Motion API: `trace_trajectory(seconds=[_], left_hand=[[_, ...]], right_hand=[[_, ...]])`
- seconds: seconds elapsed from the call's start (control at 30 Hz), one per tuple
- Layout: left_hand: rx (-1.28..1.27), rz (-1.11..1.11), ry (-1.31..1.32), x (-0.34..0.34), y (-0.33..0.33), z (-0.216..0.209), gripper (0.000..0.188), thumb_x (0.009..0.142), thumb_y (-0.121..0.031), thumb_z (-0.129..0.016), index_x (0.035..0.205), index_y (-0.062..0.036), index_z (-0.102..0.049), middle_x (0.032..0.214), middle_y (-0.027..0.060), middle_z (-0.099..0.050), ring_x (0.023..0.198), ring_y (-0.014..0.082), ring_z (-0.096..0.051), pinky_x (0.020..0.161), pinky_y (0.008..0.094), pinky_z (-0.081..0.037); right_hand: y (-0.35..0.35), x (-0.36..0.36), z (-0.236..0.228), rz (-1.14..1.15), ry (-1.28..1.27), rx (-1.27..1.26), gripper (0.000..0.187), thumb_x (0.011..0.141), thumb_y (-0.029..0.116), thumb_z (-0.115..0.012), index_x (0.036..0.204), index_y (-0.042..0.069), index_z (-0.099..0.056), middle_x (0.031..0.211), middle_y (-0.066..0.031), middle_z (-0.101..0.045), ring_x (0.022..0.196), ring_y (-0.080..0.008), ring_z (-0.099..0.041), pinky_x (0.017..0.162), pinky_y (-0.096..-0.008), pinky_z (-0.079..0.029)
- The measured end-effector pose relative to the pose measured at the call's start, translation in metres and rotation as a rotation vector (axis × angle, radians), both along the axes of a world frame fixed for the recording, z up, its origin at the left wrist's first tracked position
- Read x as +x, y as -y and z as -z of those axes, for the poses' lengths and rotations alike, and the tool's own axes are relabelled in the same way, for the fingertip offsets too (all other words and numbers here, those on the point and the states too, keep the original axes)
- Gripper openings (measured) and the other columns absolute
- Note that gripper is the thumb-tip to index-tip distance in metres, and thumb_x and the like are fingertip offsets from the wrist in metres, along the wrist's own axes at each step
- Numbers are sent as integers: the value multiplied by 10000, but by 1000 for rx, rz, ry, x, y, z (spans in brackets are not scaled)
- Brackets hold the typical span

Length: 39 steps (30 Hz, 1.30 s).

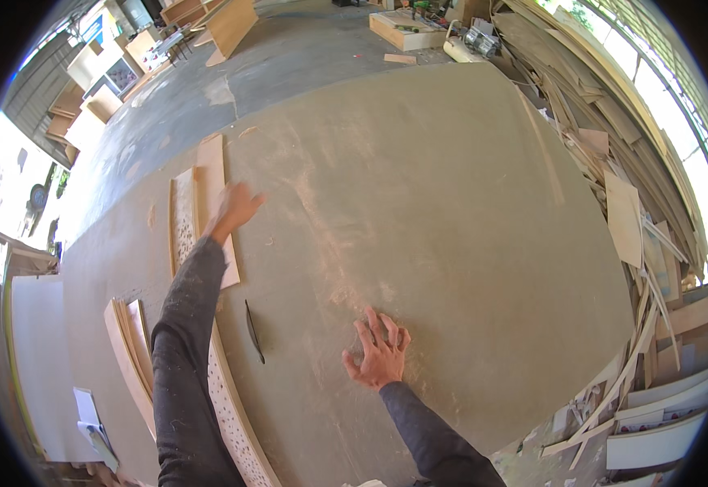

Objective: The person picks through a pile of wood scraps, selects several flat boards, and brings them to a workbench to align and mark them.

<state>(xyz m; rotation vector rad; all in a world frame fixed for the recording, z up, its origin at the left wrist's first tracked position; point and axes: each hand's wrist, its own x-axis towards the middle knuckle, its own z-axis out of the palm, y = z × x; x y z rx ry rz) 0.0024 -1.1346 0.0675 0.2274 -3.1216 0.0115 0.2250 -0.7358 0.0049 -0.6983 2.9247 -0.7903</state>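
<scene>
Worktop (492,203): grey-brown, filling the frame's middle, streaked with pale dust (333,247).
Pale board (213,158): upper left of centre, flat beside a speckled strip (183,211).
Right hand (380,357): lower centre, palm down, fingers spread.
Left hand (240,208): beside the board, blurred; cannot tell whether open or closed.
Dark curved piece (254,333): left of centre.

Left hand (242,204) is near a pale board (213,166), left of centre; right hand (381,357) spreads over table (500,235), lower centre.
</scene>
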Motion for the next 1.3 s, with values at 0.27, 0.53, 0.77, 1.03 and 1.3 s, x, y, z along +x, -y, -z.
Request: trace_trajectory(seconds=[0.27, 0.53, 0.77, 1.03, 1.3], left_hand=[[57, -295, -159, 48, 54, 98, 560, 730, -431, -745, 997, 56, -677, 996, 244, -673, 966, 405, -647, 838, 459, -518], [140, -511, -193, 60, 29, 17, 258, 792, -168, -607, 887, 71, -629, 1021, 312, -621, 912, 451, -599, 832, 496, -477], [246, -418, -415, 216, 90, -70, 294, 840, -230, -501, 707, 25, -564, 718, 274, -549, 653, 397, -566, 621, 487, -398], [-303, -604, -323, 496, 142, -66, 275, 880, -144, -487, 1081, -31, -635, 769, 209, -645, 682, 420, -602, 627, 522, -467], [126, -726, -301, 651, 42, -8, 417, 953, -292, -557, 1173, 59, -601, 1224, 272, -588, 1154, 435, -548, 988, 463, -430]], right_hand=[[-17, -7, 7, 40, 26, 62, 589, 781, 462, -596, 1266, 130, -557, 1516, -60, -339, 1347, -288, -260, 1052, -563, -175], [-18, -7, 12, 70, 6, 96, 586, 777, 453, -617, 1274, 150, -551, 1509, -71, -345, 1367, -294, -250, 1077, -577, -148], [-13, -8, 11, 83, -7, 110, 621, 751, 441, -648, 1284, 140, -545, 1497, -75, -365, 1373, -306, -259, 1092, -594, -143], [-7, -2, 11, 93, -68, 86, 600, 732, 402, -630, 1263, 127, -575, 1487, -62, -381, 1370, -292, -267, 1107, -593, -142], [-12, -4, 18, 108, -117, 120, 621, 737, 429, -606, 1281, 130, -584, 1480, -56, -409, 1360, -277, -285, 1120, -558, -157]])
